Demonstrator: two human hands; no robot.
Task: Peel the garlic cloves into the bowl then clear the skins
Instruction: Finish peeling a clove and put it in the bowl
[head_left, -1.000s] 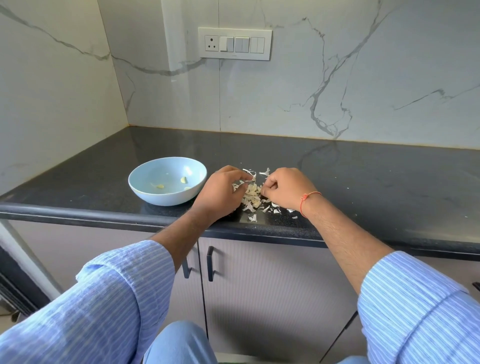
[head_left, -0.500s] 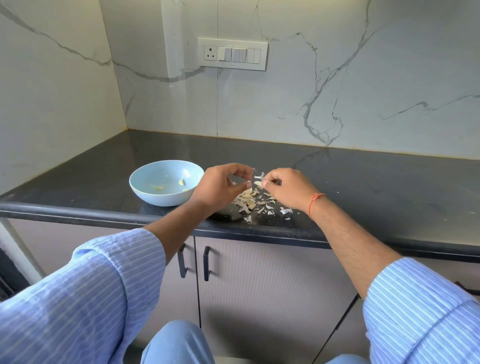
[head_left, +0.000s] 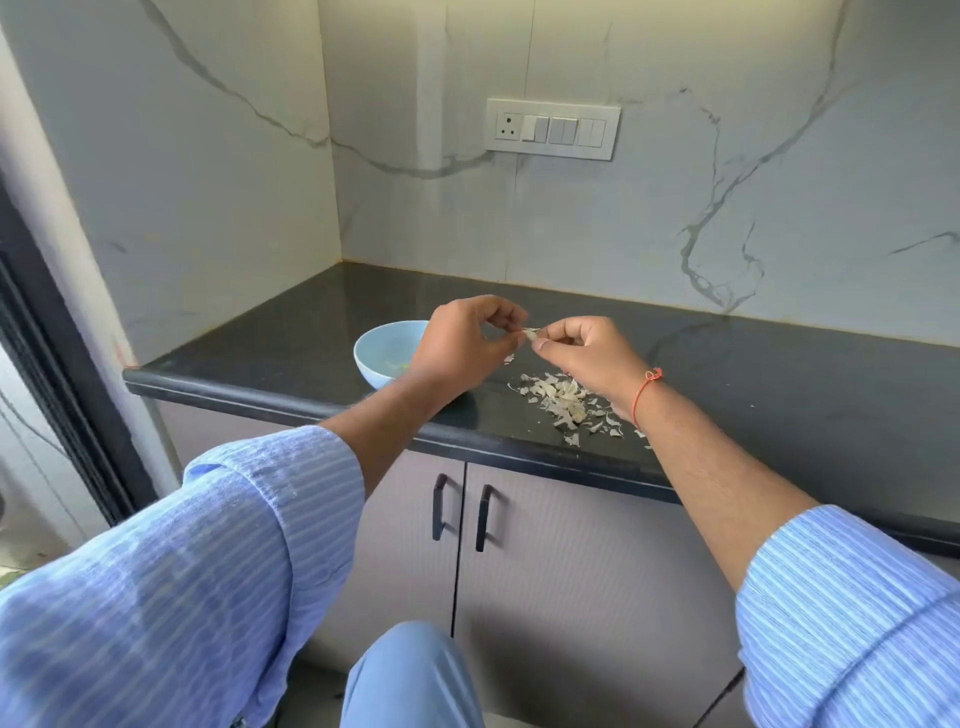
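Observation:
Both hands are raised above the black counter (head_left: 779, 384) and meet on one small garlic clove (head_left: 531, 334). My right hand (head_left: 587, 353) pinches the clove between thumb and fingers. My left hand (head_left: 462, 345) pinches a strip of skin at the clove's left end. A pale blue bowl (head_left: 382, 353) stands on the counter behind my left hand, half hidden by it, with a few peeled pieces inside. A pile of garlic skins (head_left: 566, 400) lies near the counter's front edge, under my right wrist.
A marble wall with a switch panel (head_left: 553, 128) rises behind the counter, and another wall closes the left side. Below the counter are grey cabinet doors with two dark handles (head_left: 462, 512). A dark door frame (head_left: 57, 332) stands at far left.
Both hands have lifted off the skin pile with the clove between them. The camera has shifted, so the bowl and pile now sit further right in view.

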